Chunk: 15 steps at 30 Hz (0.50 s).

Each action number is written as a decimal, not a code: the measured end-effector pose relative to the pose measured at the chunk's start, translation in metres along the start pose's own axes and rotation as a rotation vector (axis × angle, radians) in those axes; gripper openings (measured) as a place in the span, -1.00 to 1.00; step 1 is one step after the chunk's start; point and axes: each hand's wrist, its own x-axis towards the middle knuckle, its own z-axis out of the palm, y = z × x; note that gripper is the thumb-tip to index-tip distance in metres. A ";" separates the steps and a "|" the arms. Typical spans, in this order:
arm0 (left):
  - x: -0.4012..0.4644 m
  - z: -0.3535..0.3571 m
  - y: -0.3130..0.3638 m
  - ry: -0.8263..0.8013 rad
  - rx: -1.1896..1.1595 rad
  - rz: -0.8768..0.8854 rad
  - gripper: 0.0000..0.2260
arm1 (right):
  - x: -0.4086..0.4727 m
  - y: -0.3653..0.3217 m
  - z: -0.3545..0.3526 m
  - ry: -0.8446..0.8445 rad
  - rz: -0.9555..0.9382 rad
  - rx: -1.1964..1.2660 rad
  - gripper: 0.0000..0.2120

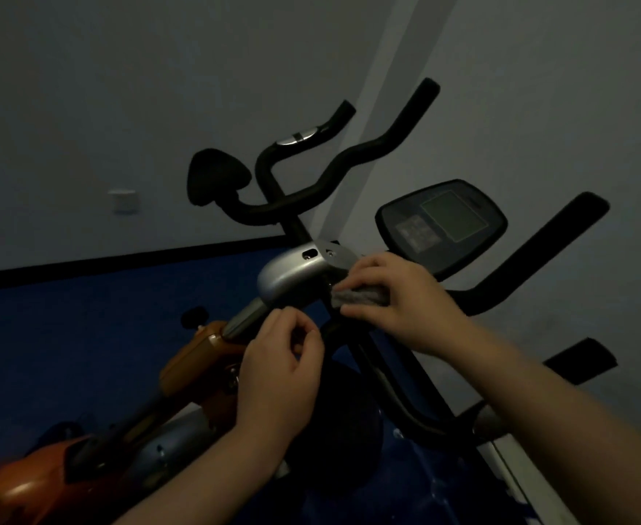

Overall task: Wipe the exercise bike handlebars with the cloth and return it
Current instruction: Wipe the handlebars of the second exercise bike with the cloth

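The room is dim. A grey cloth (360,296) is bunched in my right hand (394,301), which presses it against the black handlebar stem just below the bike's display console (442,225). The handlebar's right grip (538,255) rises to the right of that hand. My left hand (283,367) hovers lower left by the silver post cover (292,274), fingers curled, thumb and forefinger nearly touching, with nothing seen in it.
A second bike behind has curved black handlebars (349,161) and a black saddle (216,180). An orange frame (197,358) lies at lower left. Blue floor (84,327) meets grey walls; a wall socket (122,200) sits at left.
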 end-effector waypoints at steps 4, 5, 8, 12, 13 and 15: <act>0.001 0.000 0.000 0.003 0.021 0.012 -0.85 | 0.035 -0.013 0.015 -0.028 0.047 -0.077 -0.77; 0.001 -0.001 0.000 0.000 0.028 0.015 -0.86 | 0.040 -0.018 0.019 0.025 0.058 -0.101 -0.76; -0.001 -0.002 0.001 -0.019 0.038 0.012 -0.90 | 0.029 -0.011 0.013 0.033 0.039 -0.137 -0.79; -0.001 -0.002 0.002 -0.016 0.027 0.000 -0.89 | 0.031 -0.011 0.005 -0.044 0.101 -0.077 -0.80; -0.001 -0.002 0.001 -0.015 0.028 0.000 -0.89 | 0.037 -0.016 0.011 0.024 0.107 -0.120 -0.79; 0.000 -0.002 0.001 -0.017 0.042 0.009 -0.89 | 0.041 -0.022 0.021 0.129 0.105 -0.233 -0.75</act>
